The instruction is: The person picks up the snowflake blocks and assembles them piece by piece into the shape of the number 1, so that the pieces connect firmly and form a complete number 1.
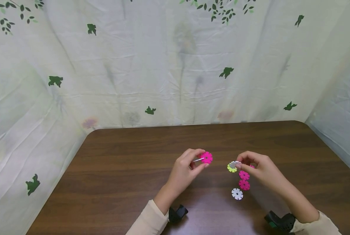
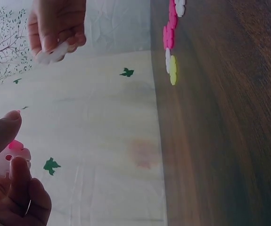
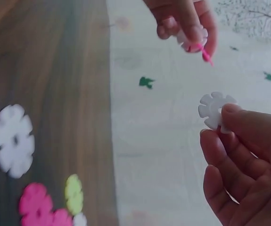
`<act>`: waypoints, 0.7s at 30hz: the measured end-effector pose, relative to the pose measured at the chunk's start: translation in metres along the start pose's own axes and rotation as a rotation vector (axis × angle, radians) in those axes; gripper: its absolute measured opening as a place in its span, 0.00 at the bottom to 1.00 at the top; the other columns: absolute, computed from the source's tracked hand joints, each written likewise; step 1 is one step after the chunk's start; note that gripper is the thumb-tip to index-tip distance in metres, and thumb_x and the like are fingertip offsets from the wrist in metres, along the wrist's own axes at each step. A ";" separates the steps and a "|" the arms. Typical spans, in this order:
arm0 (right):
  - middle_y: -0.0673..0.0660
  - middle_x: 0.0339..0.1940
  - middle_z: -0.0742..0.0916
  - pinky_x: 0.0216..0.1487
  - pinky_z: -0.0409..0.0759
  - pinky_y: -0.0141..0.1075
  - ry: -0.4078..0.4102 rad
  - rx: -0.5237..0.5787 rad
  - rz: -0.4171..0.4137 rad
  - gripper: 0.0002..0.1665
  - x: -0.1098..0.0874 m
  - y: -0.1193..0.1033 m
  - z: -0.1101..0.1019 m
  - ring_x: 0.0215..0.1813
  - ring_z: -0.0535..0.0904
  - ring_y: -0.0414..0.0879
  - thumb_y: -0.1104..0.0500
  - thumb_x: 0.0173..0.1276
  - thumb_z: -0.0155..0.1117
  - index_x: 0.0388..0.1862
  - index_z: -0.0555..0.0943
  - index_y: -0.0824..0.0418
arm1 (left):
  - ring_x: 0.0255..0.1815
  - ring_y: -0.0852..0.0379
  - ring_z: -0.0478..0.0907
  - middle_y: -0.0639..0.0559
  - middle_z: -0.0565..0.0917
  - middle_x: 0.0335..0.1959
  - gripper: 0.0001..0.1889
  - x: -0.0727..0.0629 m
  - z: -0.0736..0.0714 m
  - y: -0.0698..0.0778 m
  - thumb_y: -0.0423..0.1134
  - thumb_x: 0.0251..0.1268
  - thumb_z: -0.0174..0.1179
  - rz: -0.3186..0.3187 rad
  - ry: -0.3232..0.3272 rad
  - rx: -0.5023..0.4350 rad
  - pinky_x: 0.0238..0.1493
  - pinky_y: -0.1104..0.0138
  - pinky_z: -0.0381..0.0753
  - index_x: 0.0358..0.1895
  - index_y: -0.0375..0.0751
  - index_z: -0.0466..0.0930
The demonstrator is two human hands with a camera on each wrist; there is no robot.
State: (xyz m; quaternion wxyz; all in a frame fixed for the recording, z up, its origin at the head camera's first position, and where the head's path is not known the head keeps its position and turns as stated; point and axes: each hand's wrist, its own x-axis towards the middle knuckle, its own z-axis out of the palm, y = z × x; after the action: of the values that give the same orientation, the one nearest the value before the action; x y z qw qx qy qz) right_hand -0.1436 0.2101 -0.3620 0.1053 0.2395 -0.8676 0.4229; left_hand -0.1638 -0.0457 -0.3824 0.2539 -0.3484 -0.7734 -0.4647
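My left hand (image 1: 182, 168) is raised over the table and pinches a pink notched disc (image 1: 208, 158) and a white notched disc (image 3: 202, 35) that are slotted together at an angle. To its right, my right hand (image 1: 260, 166) pinches one white notched disc (image 3: 212, 111) by its edge, between thumb and fingers. The two hands are apart. Below the right hand, several loose discs lie on the table: a yellow-green disc (image 1: 230, 169), pink discs (image 1: 244, 185) and a white disc (image 1: 237, 194). The right hand partly hides some of them in the head view.
The brown wooden table (image 1: 128, 169) reaches back to a pale curtain (image 1: 163, 65) with leaf and bird prints. Black devices (image 1: 177, 213) are strapped at both wrists, close to the tabletop.
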 end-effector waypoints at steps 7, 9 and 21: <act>0.48 0.27 0.81 0.25 0.76 0.32 0.005 0.094 -0.072 0.11 0.015 -0.012 0.010 0.27 0.75 0.42 0.66 0.52 0.68 0.33 0.78 0.57 | 0.19 0.65 0.66 0.54 0.77 0.34 0.19 0.000 0.000 0.001 0.34 0.47 0.68 -0.011 -0.022 -0.015 0.21 0.78 0.69 0.45 0.40 0.77; 0.49 0.28 0.81 0.25 0.76 0.32 0.011 0.110 -0.096 0.11 0.018 -0.015 0.013 0.28 0.75 0.42 0.67 0.52 0.67 0.34 0.78 0.57 | 0.19 0.65 0.66 0.55 0.76 0.34 0.19 0.000 0.000 0.002 0.34 0.47 0.68 -0.020 -0.034 -0.018 0.21 0.78 0.69 0.45 0.40 0.76; 0.48 0.31 0.81 0.23 0.76 0.34 0.000 0.165 -0.096 0.10 0.030 -0.022 0.025 0.26 0.75 0.44 0.67 0.54 0.66 0.34 0.79 0.57 | 0.19 0.65 0.66 0.54 0.78 0.34 0.19 0.000 -0.002 0.004 0.34 0.47 0.69 -0.029 -0.047 -0.015 0.22 0.78 0.69 0.45 0.39 0.77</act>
State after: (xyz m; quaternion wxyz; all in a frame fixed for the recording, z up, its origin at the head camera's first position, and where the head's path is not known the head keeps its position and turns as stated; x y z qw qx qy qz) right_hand -0.1579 0.1688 -0.3510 0.1052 0.2886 -0.8173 0.4875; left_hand -0.1610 -0.0464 -0.3792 0.2263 -0.3500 -0.7805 -0.4659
